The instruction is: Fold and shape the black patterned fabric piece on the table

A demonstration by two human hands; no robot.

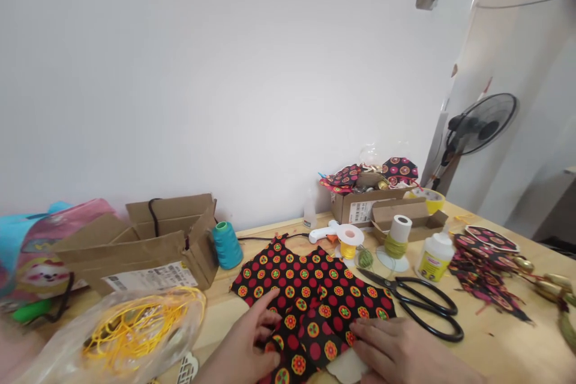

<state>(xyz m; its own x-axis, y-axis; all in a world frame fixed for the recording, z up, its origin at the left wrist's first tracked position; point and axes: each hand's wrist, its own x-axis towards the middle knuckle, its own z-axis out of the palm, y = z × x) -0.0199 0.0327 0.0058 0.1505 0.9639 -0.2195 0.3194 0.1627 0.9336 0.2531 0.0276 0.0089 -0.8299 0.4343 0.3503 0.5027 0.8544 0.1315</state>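
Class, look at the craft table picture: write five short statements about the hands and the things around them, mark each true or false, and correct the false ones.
1. Both hands, the left hand and the right hand, rest on the black fabric with red and yellow dots. True.
2. The black-handled scissors are held in the right hand. False: they lie on the wooden table beside that hand.
3. The teal thread cone stands upright beside the brown cardboard box. True.
4. The white glue bottle lies on its side. False: it stands upright.
5. The black fan stands on the table. False: it stands behind the table's far right end.
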